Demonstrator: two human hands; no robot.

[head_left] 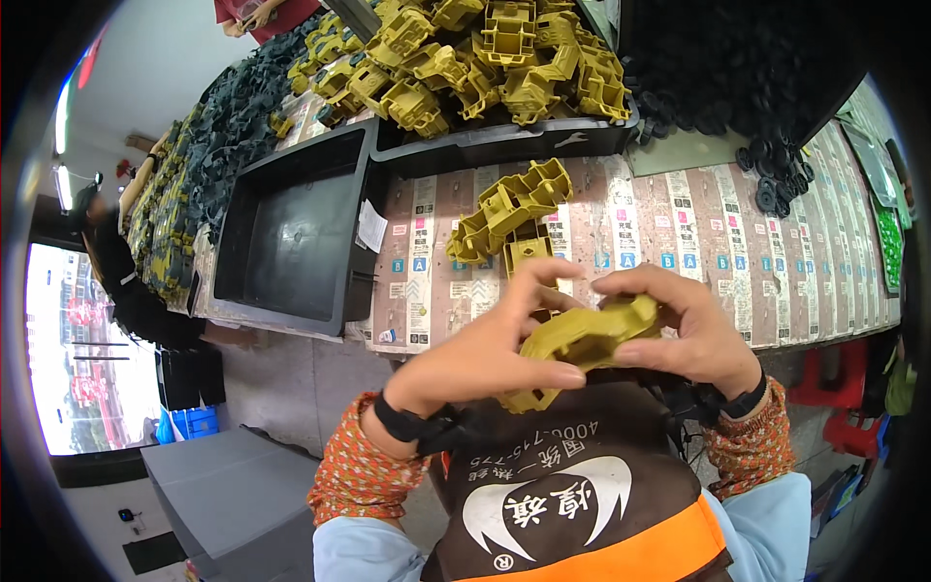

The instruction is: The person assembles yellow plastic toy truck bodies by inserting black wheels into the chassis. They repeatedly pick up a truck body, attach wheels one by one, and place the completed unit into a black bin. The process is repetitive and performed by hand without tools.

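Note:
Above my apron, at the near edge of the table, I hold an olive-yellow plastic toy vehicle body (589,335) between both hands. My left hand (475,354) grips its left end, with the thumb along the near side. At the other end my right hand (693,330) curls its fingers over the top and presses the thumb below. A further yellow part (529,400) shows under my left thumb; whether it belongs to the same body I cannot tell. Just beyond my hands, more yellow vehicle bodies (511,211) lie on the table, one partly hidden behind my left fingers.
A black tray (361,242) stands at left. Behind it, another black tray (504,145) is heaped with yellow bodies. Small black wheels (773,175) are piled at far right, dark green parts (238,126) at far left. A person in black (131,262) is at left, another in red beyond.

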